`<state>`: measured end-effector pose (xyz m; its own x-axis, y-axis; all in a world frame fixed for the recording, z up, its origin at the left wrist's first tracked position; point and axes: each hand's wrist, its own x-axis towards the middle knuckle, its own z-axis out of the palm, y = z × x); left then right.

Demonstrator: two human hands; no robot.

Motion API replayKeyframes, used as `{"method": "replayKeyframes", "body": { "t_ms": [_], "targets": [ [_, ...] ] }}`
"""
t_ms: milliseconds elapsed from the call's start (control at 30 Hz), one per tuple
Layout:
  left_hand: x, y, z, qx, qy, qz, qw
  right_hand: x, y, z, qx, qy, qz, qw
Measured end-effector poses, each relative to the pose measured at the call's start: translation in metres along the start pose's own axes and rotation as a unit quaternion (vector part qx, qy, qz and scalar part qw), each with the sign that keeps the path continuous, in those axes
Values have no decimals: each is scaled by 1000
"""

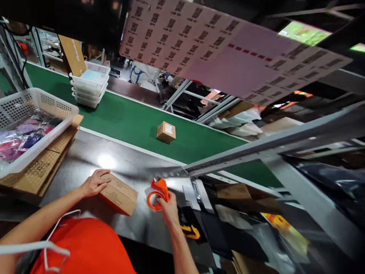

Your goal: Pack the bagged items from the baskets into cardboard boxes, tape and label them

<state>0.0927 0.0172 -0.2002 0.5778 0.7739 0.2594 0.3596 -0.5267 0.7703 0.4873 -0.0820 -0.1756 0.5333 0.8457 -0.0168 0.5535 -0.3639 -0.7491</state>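
A brown cardboard box [121, 192] lies on the metal worktop in front of me. My left hand [95, 183] rests on its left end, fingers loosely spread over the edge. To the right of the box, my right hand [169, 205] grips an orange tape dispenser [160, 186] by its handle. The dispenser is held a short way off the box, with its head pointing away from me.
A white basket [64, 123] of bagged items stands at left on flattened cardboard [37, 167]. Behind the worktop [94, 152] runs a green conveyor [128, 125], carrying a small labelled box [166, 132] and stacked white baskets [88, 91]. A yellow-handled tool [191, 231] lies at right.
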Motion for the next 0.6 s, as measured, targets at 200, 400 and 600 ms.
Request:
{"method": "replayKeyframes", "body": {
  "t_ms": [200, 400, 600],
  "targets": [
    [5, 2, -5, 7, -27, 5, 1000, -45, -80, 21, -32, -191, -391, 900],
    [6, 16, -7, 0, -1, 4, 1000, -52, -85, 48, -130, -185, -452, 863],
    [0, 65, 6, -272, 121, -290, 910, -53, -78, 43, -118, -151, -480, 856]
  ]
}}
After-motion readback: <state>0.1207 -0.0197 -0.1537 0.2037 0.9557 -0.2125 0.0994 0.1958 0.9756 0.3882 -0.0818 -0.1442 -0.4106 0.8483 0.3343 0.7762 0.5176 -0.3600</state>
